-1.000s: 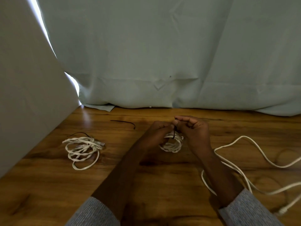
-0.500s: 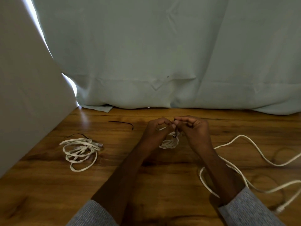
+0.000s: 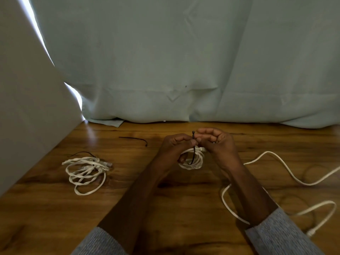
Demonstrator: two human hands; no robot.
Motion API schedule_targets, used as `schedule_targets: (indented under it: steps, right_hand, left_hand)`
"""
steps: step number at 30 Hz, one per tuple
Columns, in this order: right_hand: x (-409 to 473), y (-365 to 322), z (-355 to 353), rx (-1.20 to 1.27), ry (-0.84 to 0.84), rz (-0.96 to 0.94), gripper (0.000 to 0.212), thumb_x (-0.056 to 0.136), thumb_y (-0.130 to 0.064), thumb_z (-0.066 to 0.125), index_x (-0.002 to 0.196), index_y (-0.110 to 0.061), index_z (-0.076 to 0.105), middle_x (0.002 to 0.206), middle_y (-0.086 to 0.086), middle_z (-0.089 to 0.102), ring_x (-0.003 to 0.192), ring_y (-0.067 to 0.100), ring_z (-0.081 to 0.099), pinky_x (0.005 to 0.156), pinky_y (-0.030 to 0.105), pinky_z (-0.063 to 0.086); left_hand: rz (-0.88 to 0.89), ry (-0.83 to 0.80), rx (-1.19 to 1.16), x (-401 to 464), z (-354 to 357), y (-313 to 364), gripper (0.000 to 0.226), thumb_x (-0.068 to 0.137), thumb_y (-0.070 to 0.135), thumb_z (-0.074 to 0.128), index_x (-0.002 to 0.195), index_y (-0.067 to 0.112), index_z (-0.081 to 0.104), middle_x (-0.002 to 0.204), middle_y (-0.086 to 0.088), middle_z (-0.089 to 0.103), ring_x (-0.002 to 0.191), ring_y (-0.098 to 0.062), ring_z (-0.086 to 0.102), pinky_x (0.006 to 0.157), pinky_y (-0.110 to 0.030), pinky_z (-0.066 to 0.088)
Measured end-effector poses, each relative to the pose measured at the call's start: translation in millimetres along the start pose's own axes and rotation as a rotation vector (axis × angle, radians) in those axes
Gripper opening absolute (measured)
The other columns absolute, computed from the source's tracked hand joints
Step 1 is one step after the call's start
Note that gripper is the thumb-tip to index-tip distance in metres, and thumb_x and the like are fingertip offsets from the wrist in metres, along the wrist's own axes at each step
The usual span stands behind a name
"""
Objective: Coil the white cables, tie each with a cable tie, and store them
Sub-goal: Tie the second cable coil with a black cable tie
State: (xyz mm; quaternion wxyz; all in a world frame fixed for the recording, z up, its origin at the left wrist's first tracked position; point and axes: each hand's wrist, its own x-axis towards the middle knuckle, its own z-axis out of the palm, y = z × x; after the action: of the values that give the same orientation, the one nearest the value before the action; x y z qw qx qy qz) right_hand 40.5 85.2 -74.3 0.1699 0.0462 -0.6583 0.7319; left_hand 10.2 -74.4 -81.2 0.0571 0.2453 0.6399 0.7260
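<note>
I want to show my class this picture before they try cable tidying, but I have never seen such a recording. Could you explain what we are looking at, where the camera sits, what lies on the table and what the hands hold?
There is no machine here: a person works with bare hands, filmed by a camera worn on the head, looking down. The left hand and right hand pinch a black cable tie looped round a small white coil. On the wooden table lie another coiled cable, a spare tie and a loose white cable.
</note>
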Motion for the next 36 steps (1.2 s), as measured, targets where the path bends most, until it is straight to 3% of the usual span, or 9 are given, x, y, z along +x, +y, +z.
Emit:
schedule_targets:
  steps: [3,8,11,14,18,22,24,31,36]
  right_hand:
    - [-1,0,2,0.016,0.004,0.022,0.018,0.084,0.006,0.071,0.098,-0.005,0.072,0.087,0.009,0.078,0.076,0.015,0.074,0.066,0.022,0.057]
    - [4,5,-10,-0.059,0.157,0.019,0.013,0.091,-0.005,0.069,0.099,-0.013,0.075,0.093,0.008,0.078,0.085,0.021,0.073,0.07,0.036,0.059]
    - [2,2,-10,-0.157,0.192,-0.092,0.015,0.091,-0.005,0.069,0.092,-0.018,0.076,0.084,-0.003,0.075,0.076,0.005,0.066,0.065,0.02,0.051]
    - [-4,-4,-2,-0.224,0.114,-0.219,0.017,0.089,0.0,0.07,0.086,-0.016,0.075,0.08,-0.004,0.073,0.073,0.005,0.064,0.066,0.016,0.05]
    - [-8,-2,6,-0.38,-0.058,-0.328,0.015,0.086,-0.003,0.074,0.085,-0.017,0.074,0.079,-0.001,0.074,0.072,0.017,0.07,0.066,0.032,0.057]
    - [-13,6,16,-0.587,-0.047,-0.444,0.018,0.077,-0.008,0.085,0.083,-0.017,0.07,0.072,-0.009,0.069,0.063,0.006,0.063,0.059,0.011,0.042]
    - [-15,8,20,-0.652,-0.037,-0.47,0.024,0.072,-0.013,0.089,0.083,-0.019,0.069,0.072,-0.011,0.069,0.063,0.007,0.063,0.058,0.008,0.042]
    - [-13,15,23,-0.749,0.042,-0.391,0.013,0.076,-0.027,0.086,0.086,-0.021,0.079,0.07,-0.01,0.072,0.061,0.004,0.064,0.059,0.023,0.05]
    - [-15,17,33,-0.568,-0.035,-0.359,0.012,0.089,-0.016,0.075,0.089,-0.026,0.081,0.069,-0.007,0.073,0.058,0.015,0.061,0.056,0.028,0.044]
  left_hand:
    - [0.014,-0.017,-0.01,-2,2,0,0.014,0.095,0.009,0.062,0.087,0.009,0.074,0.065,-0.006,0.065,0.038,-0.007,0.041,0.04,-0.017,0.03]
    - [0.011,0.051,0.01,0,-2,1,0.015,0.095,0.011,0.063,0.084,0.011,0.074,0.068,0.0,0.068,0.045,-0.008,0.046,0.042,-0.019,0.034]
    - [0.006,0.086,0.053,1,-4,-1,0.019,0.094,0.015,0.065,0.079,0.021,0.076,0.069,0.001,0.067,0.051,-0.014,0.049,0.044,-0.019,0.036]
    - [-0.018,0.15,0.083,4,-7,-4,0.012,0.093,0.016,0.066,0.087,0.01,0.075,0.068,0.002,0.068,0.047,-0.007,0.05,0.044,-0.018,0.036]
    - [-0.015,0.239,0.07,9,-10,-7,0.016,0.092,0.016,0.067,0.093,0.001,0.072,0.072,-0.015,0.062,0.051,-0.02,0.047,0.044,-0.019,0.036]
    - [-0.043,0.297,0.021,11,-10,-10,0.016,0.091,0.02,0.069,0.093,0.006,0.073,0.074,-0.016,0.062,0.06,-0.024,0.05,0.047,-0.023,0.038]
    - [-0.06,0.317,-0.011,12,-11,-11,0.015,0.09,0.021,0.069,0.094,0.007,0.074,0.075,-0.011,0.064,0.064,-0.024,0.053,0.05,-0.025,0.04]
    - [-0.095,0.351,-0.152,13,-11,-7,0.012,0.093,0.018,0.066,0.096,0.008,0.072,0.071,-0.007,0.068,0.05,-0.013,0.06,0.044,-0.02,0.044]
    - [-0.069,0.367,-0.08,14,-10,-10,0.013,0.092,0.018,0.067,0.095,0.007,0.073,0.067,-0.006,0.064,0.048,-0.012,0.052,0.046,-0.021,0.039]
